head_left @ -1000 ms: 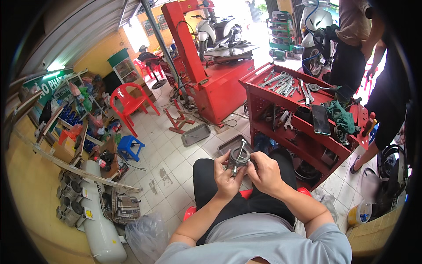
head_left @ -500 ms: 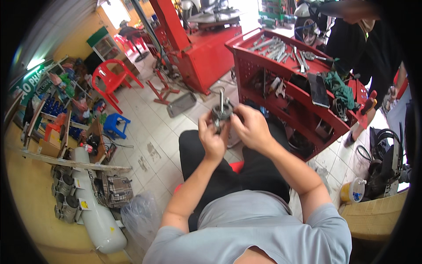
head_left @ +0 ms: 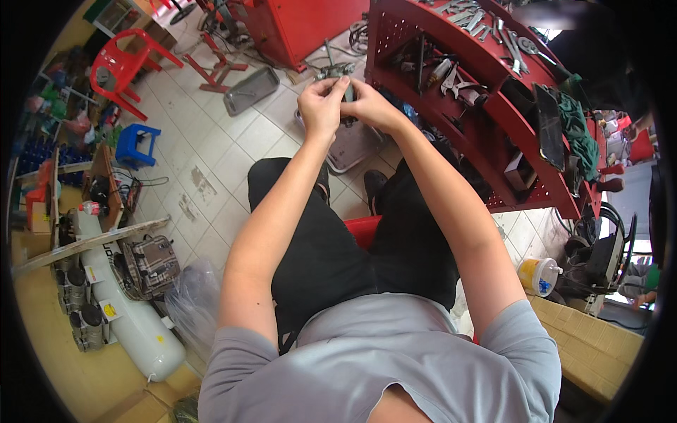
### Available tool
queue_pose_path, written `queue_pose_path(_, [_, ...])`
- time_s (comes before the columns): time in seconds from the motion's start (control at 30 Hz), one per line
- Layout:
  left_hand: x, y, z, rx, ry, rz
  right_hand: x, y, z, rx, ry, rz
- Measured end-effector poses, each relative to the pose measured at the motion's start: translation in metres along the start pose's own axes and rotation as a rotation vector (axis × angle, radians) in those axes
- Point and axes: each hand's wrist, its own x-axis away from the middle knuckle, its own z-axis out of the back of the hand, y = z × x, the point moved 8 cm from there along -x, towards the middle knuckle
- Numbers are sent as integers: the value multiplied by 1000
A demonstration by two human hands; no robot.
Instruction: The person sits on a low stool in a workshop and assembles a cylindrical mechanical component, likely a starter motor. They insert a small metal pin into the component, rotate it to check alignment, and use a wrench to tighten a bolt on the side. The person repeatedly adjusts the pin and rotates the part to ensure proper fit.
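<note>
Out in front of me, both arms are stretched toward a small grey metal machine part (head_left: 336,71) with a thin rod standing up from it. My left hand (head_left: 321,107) is closed on its near left side, thumb pressed inward. Against it, my right hand (head_left: 374,107) is closed at the near right side, its fingertips meeting the left thumb. The hands cover much of the part, so its exact kind is not clear. Below them a grey metal tray (head_left: 340,163) lies on the tiled floor between my feet.
At the right stands a red tool cart (head_left: 486,151) with wrenches (head_left: 471,15) on top and a green cloth (head_left: 580,134). Another grey tray (head_left: 252,92) lies ahead on the floor. On the left are a red chair (head_left: 121,67), a blue stool (head_left: 136,146) and a white cylinder (head_left: 134,324).
Both hands have moved up and away from my lap with the metal part, and my arms are straighter. The view has tilted downward, revealing the tray between my feet.
</note>
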Motion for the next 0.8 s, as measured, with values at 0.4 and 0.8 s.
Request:
queue_pose_path(0.4, [-28, -67, 19, -568, -203, -406, -3, 118, 19, -398, 222, -430])
queue_pose_path(0.8, [20, -227, 21, -880, -939, 738, -24, 116, -8, -1103, -176, -429])
